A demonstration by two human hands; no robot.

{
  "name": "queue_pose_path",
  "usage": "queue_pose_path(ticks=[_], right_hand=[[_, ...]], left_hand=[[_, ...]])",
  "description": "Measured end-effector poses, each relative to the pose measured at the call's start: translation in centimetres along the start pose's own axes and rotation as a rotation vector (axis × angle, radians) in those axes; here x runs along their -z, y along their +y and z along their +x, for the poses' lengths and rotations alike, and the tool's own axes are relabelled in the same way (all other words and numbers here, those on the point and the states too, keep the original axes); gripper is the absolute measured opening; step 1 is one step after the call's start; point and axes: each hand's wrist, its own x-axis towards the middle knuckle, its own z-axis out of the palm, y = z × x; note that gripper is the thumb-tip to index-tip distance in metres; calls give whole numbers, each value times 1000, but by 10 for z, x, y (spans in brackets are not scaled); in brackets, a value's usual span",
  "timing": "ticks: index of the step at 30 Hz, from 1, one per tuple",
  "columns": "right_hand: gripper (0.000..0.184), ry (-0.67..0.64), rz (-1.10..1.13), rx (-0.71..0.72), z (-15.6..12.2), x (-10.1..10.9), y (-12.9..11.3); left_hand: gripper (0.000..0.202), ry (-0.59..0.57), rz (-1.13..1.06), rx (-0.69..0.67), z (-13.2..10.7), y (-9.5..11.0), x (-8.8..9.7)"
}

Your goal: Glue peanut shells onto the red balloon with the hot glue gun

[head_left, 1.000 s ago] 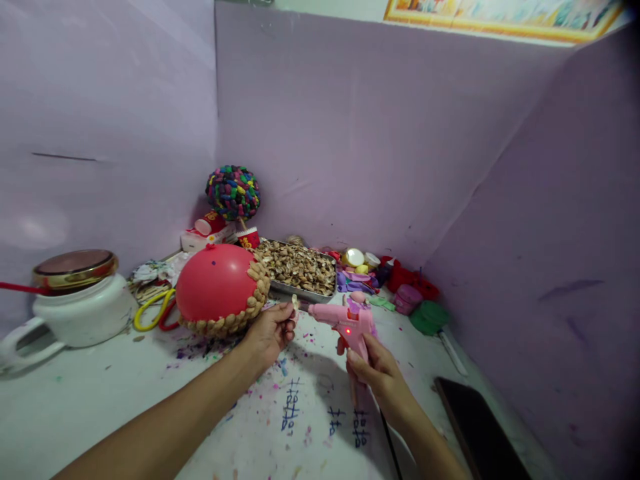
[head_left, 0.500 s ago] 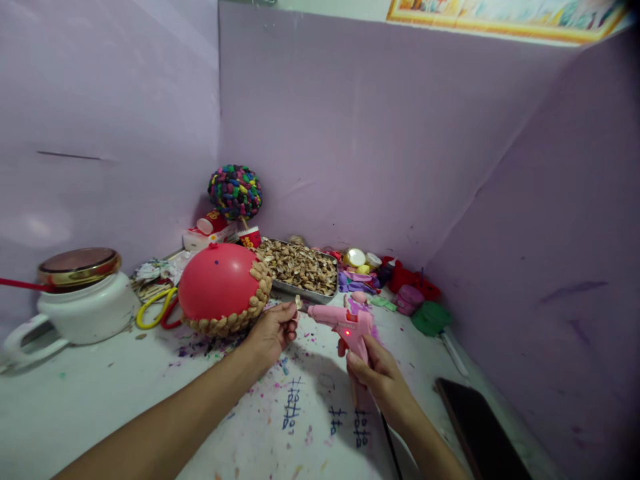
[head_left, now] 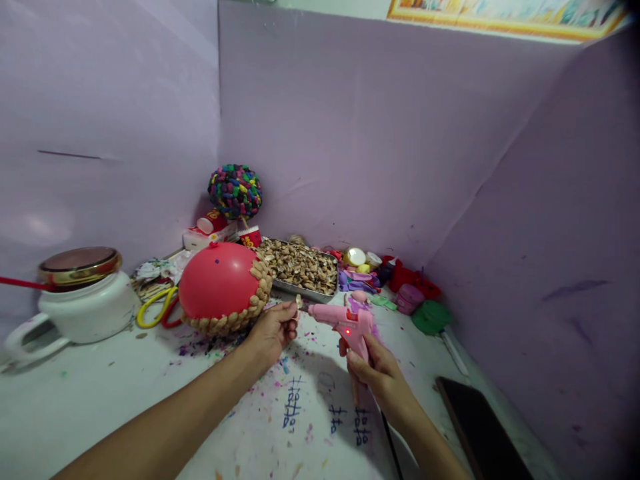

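Between the fingertips of my left hand (head_left: 274, 331) is a small pistachio shell (head_left: 299, 302), pinched and held up. My right hand (head_left: 377, 373) is wrapped round the handle of a pink glue gun (head_left: 345, 320) with a lit red light. The gun's nozzle points left, at or very near the shell; I cannot tell whether they touch. Left of my left hand, a red balloon (head_left: 215, 280) rests on the table, its lower and right sides covered with rows of shells (head_left: 257, 293). Behind it a metal tray (head_left: 320, 295) holds a heap of loose shells.
A white mug-shaped pot (head_left: 90, 310) and yellow-handled scissors (head_left: 150, 313) are at the left. A multicoloured ball (head_left: 235, 192) stands at the back. Right lie balloons and clay (head_left: 360, 280), a green tub (head_left: 431, 318) and a dark phone (head_left: 477, 427). A black cord (head_left: 391, 443) runs below the gun.
Almost nothing differs. Both hands, the shell and the glue gun stay in nearly the same place.
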Motion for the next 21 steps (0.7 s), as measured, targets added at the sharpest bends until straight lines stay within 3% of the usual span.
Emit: queue_pose_path(ticks=[21], right_hand=[[23,-9,-26,-1,2,6,3]], left_hand=[[9,1,11,-2,0,0,-1]])
